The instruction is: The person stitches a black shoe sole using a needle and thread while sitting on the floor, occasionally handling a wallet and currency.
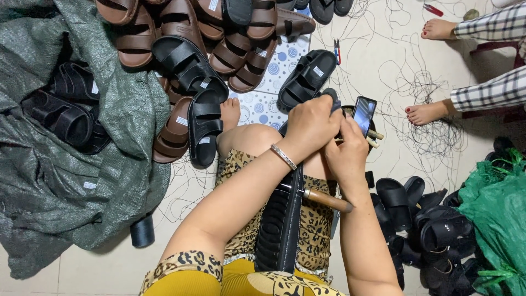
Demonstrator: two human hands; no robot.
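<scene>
My left hand [311, 127] clamps the black sandal [282, 219] at frame centre, and my right hand [346, 154] pinches its strap edge. I'd judge steady pressure on my knee [249, 137] best, wooden-handled tool [327, 200] kept close.

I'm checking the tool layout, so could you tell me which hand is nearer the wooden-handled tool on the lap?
Right. The right hand sits just above the wooden-handled tool; the left hand is farther up.

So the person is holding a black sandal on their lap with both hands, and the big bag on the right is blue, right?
Not quite. In the head view both hands, left hand and right hand, do hold the black sandal on the lap, but the big bag on the right is green, not blue.
</scene>
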